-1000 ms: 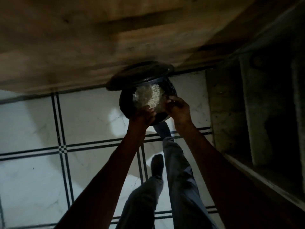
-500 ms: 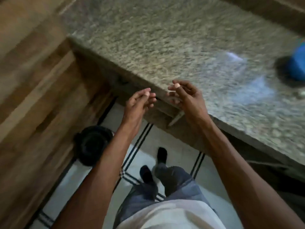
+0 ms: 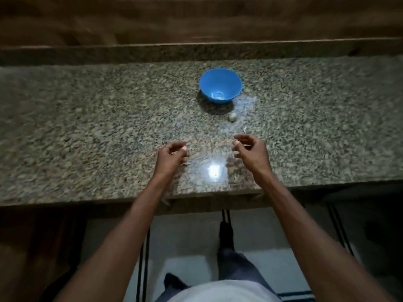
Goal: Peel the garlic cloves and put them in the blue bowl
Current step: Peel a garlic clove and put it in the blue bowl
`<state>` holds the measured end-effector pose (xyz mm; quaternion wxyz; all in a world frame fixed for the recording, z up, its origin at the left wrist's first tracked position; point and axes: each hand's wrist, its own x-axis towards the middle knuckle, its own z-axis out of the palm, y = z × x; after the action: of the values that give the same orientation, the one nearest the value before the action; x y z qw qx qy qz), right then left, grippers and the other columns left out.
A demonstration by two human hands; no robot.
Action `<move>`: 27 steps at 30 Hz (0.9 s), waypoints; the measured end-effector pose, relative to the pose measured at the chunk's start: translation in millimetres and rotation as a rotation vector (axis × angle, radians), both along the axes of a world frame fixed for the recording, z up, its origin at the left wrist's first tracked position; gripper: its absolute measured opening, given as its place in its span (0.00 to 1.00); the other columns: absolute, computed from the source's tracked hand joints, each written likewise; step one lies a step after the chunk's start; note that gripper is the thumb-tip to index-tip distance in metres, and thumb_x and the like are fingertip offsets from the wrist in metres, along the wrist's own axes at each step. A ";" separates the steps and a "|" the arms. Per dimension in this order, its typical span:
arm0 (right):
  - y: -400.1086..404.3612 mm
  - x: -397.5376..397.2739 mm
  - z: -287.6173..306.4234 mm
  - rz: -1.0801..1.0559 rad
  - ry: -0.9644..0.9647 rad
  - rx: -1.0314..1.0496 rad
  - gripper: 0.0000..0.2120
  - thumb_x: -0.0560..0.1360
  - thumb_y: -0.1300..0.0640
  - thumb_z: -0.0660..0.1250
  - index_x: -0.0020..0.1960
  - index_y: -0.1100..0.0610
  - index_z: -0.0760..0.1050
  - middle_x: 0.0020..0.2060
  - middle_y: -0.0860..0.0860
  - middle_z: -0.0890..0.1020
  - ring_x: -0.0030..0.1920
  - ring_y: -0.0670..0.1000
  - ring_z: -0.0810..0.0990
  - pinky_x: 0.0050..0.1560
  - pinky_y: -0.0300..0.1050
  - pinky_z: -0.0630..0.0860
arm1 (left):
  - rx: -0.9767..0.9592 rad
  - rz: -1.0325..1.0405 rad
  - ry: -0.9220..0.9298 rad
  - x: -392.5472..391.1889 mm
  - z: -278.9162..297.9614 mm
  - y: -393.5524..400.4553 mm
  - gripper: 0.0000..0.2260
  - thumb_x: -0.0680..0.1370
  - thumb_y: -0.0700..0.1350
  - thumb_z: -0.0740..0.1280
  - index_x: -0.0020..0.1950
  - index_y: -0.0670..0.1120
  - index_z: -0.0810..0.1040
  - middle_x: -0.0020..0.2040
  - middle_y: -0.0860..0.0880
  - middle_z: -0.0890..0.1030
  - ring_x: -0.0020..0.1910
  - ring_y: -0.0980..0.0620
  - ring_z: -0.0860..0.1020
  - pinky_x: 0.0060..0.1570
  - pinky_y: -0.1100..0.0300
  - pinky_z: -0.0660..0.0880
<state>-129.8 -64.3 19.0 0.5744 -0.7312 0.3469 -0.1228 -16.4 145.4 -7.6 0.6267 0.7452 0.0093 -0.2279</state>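
Observation:
The blue bowl [image 3: 220, 85] stands on the speckled granite counter [image 3: 87, 127], with a few pale cloves in its bottom. One unpeeled garlic clove [image 3: 232, 117] lies on the counter just in front of the bowl. My right hand [image 3: 250, 152] hovers over the counter's near part with its fingers curled, and pinches a small pale clove at its fingertips. To the left of it, at the same height, my left hand [image 3: 172, 156] has loosely curled fingers and nothing visible in it. Both hands are well short of the bowl.
A wooden ledge [image 3: 196, 22] runs behind the counter. A bright light reflection [image 3: 214, 172] sits between my hands. Small peel scraps [image 3: 166, 201] lie at the counter's front edge. Below are the tiled floor [image 3: 185, 236] and my legs.
I have turned from the black bin of peels on the floor up to the counter. Both hands have risen from the bin to above the countertop. The blue bowl is now straight ahead.

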 end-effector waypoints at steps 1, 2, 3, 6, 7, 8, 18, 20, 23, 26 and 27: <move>-19.2 3.6 -4.2 -0.016 0.023 -0.043 0.08 0.81 0.61 0.69 0.59 0.56 0.83 0.50 0.54 0.87 0.45 0.47 0.86 0.41 0.40 0.83 | 0.039 -0.008 -0.022 1.7 -5.1 -14.0 0.07 0.82 0.36 0.68 0.59 0.42 0.81 0.45 0.46 0.83 0.36 0.57 0.82 0.38 0.61 0.79; -37.9 7.8 -7.6 -0.029 0.049 -0.089 0.08 0.81 0.61 0.70 0.59 0.56 0.83 0.50 0.53 0.87 0.45 0.46 0.86 0.39 0.36 0.82 | 0.079 -0.025 -0.047 3.9 -9.4 -27.5 0.07 0.82 0.37 0.69 0.59 0.42 0.81 0.48 0.47 0.83 0.40 0.55 0.82 0.40 0.60 0.79; -56.5 12.2 -11.9 -0.031 0.078 -0.134 0.08 0.81 0.61 0.70 0.59 0.55 0.84 0.49 0.52 0.87 0.44 0.46 0.85 0.36 0.33 0.80 | 0.119 -0.053 -0.074 6.7 -13.1 -40.0 0.07 0.81 0.38 0.69 0.59 0.43 0.81 0.49 0.48 0.83 0.43 0.53 0.82 0.44 0.59 0.80; -100.4 29.0 -22.6 0.039 0.165 -0.268 0.12 0.79 0.57 0.73 0.62 0.56 0.83 0.48 0.51 0.85 0.45 0.48 0.84 0.39 0.33 0.80 | 0.220 -0.117 -0.147 21.7 -23.1 -75.3 0.08 0.80 0.38 0.71 0.59 0.44 0.82 0.50 0.50 0.84 0.45 0.58 0.82 0.47 0.63 0.79; -110.5 35.5 -26.7 0.080 0.172 -0.301 0.14 0.78 0.55 0.74 0.63 0.56 0.83 0.48 0.52 0.86 0.45 0.49 0.85 0.45 0.39 0.82 | 0.261 -0.135 -0.165 25.6 -25.6 -84.8 0.10 0.80 0.38 0.71 0.60 0.43 0.82 0.51 0.49 0.84 0.45 0.59 0.81 0.47 0.65 0.78; -116.4 41.5 -28.8 0.126 0.174 -0.324 0.16 0.78 0.54 0.75 0.64 0.57 0.83 0.49 0.54 0.86 0.45 0.50 0.85 0.48 0.43 0.83 | 0.302 -0.149 -0.176 28.4 -27.6 -93.0 0.11 0.80 0.37 0.70 0.62 0.42 0.82 0.53 0.47 0.84 0.47 0.57 0.82 0.50 0.64 0.79; -119.7 69.0 -52.0 0.282 0.165 -0.546 0.09 0.78 0.68 0.66 0.51 0.62 0.85 0.47 0.58 0.83 0.45 0.56 0.82 0.48 0.54 0.83 | 0.440 -0.189 -0.278 48.8 -25.7 -118.8 0.12 0.79 0.36 0.69 0.62 0.42 0.81 0.53 0.47 0.83 0.51 0.54 0.80 0.53 0.60 0.78; -128.6 71.3 -37.5 0.221 0.137 -0.411 0.10 0.79 0.66 0.68 0.56 0.60 0.85 0.51 0.57 0.87 0.46 0.51 0.85 0.47 0.49 0.85 | 0.435 -0.171 -0.285 54.6 -27.3 -122.7 0.12 0.79 0.36 0.69 0.62 0.43 0.82 0.52 0.48 0.83 0.48 0.57 0.80 0.50 0.65 0.78; -144.2 97.6 -8.0 0.140 0.077 -0.257 0.09 0.80 0.62 0.70 0.60 0.57 0.84 0.54 0.51 0.87 0.45 0.39 0.82 0.44 0.31 0.80 | 0.413 -0.176 -0.312 63.4 -27.7 -140.6 0.11 0.79 0.38 0.69 0.62 0.44 0.82 0.52 0.50 0.83 0.48 0.59 0.80 0.44 0.73 0.75; -153.9 144.3 19.8 0.125 -0.069 -0.227 0.07 0.78 0.59 0.74 0.56 0.56 0.86 0.48 0.48 0.88 0.46 0.43 0.86 0.49 0.42 0.85 | 0.368 -0.241 -0.393 70.8 -26.8 -165.9 0.12 0.78 0.41 0.72 0.61 0.46 0.81 0.52 0.50 0.82 0.48 0.57 0.81 0.47 0.65 0.79; -154.9 160.5 26.2 0.135 -0.100 -0.214 0.07 0.77 0.59 0.75 0.54 0.56 0.86 0.46 0.49 0.88 0.45 0.44 0.87 0.49 0.45 0.86 | 0.353 -0.273 -0.438 74.0 -26.4 -174.0 0.13 0.77 0.43 0.74 0.61 0.46 0.81 0.53 0.50 0.81 0.47 0.56 0.81 0.47 0.63 0.79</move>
<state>30.7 -219.2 45.2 0.5168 -0.8028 0.2529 -0.1564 57.6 -28.6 -34.0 0.4384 0.8681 -0.1868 -0.1389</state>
